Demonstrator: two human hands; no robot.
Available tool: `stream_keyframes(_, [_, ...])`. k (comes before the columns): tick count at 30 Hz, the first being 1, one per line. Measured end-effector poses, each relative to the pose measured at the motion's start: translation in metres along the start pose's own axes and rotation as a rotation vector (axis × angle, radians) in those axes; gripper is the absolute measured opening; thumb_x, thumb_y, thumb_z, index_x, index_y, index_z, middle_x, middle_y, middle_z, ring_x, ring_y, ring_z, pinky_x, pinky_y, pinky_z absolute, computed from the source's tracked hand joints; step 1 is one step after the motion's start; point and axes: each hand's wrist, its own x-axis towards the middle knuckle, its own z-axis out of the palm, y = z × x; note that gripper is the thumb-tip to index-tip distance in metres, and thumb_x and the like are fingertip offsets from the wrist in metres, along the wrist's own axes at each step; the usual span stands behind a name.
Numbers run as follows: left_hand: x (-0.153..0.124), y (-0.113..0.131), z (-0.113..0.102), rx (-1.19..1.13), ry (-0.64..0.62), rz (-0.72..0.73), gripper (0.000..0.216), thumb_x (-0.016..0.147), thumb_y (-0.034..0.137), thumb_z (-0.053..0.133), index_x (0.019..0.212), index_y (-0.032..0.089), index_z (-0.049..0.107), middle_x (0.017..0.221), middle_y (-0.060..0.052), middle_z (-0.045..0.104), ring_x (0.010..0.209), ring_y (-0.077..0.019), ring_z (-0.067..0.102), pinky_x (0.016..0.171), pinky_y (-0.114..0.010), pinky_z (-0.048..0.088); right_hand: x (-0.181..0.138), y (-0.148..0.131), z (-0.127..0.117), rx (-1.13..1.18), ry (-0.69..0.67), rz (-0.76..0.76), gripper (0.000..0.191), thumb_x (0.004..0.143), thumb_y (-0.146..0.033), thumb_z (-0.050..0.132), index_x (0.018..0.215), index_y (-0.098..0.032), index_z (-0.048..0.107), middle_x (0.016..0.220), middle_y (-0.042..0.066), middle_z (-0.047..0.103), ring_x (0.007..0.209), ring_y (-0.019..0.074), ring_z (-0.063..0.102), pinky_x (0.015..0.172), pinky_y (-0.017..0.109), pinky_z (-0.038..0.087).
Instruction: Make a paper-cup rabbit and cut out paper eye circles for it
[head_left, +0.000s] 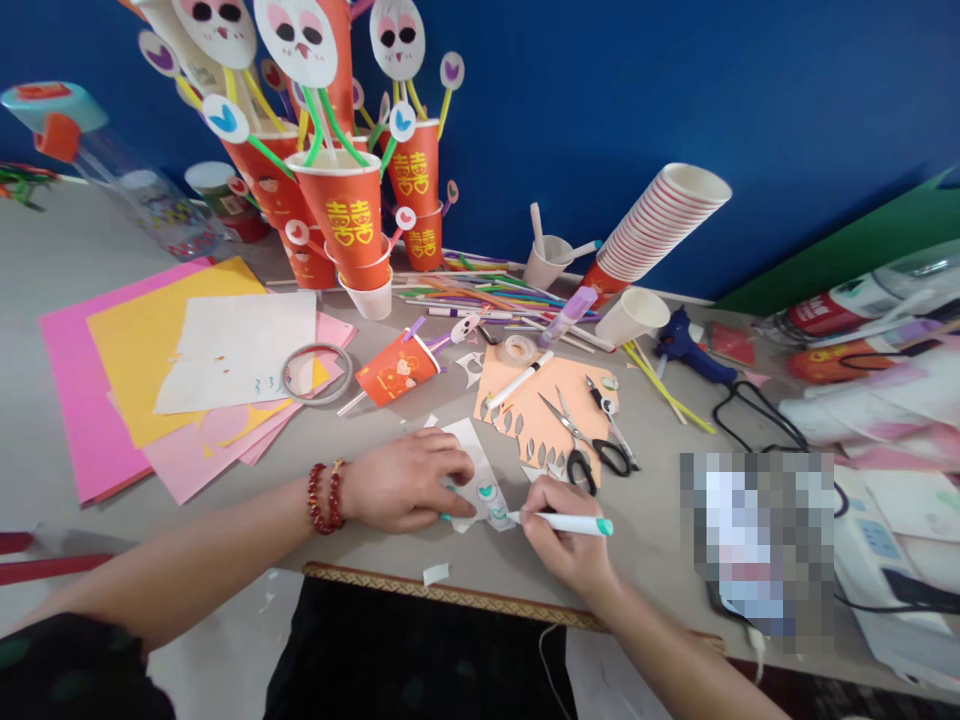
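Observation:
My right hand (566, 535) grips a white marker (566, 522) with a teal end. Its tip meets a small white paper piece (471, 455) near the table's front edge. Two small round outlines with teal heart-like shapes (487, 491) are drawn on that paper. With bent fingers, my left hand (409, 482) holds the paper down from the left. A bit of teal shows under its fingers; I cannot make out what it is. Black-handled scissors (577, 440) lie open beyond my right hand, on an orange sheet (499, 385) with cut-out edges.
Red paper-cup figures (349, 215) stand at the back left; one cup figure (397, 368) lies on its side. Coloured sheets (75, 400) and a tape roll (347, 375) are at left. Stacked cups (660, 225), a blue glue gun (690, 345) and a pixelated patch occupy the right.

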Motion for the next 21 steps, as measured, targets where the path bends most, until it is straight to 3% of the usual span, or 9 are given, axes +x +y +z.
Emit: stream_keyframes(21, [0.0009,-0.0004,-0.0003,-0.001,0.017,0.001,0.031,0.084,0.017,0.054,0.111,0.029,0.065,0.106,-0.007,0.06,0.096,-0.0236,0.052,0.088,-0.039,0.041,0.0018,0.0002,0.0005,-0.001,0.035,0.033,0.02,0.077,-0.012,0.049,0.06,-0.021,0.047,0.053,-0.004,0.048,0.048,0.0115,0.043,0.049,0.025,0.033])
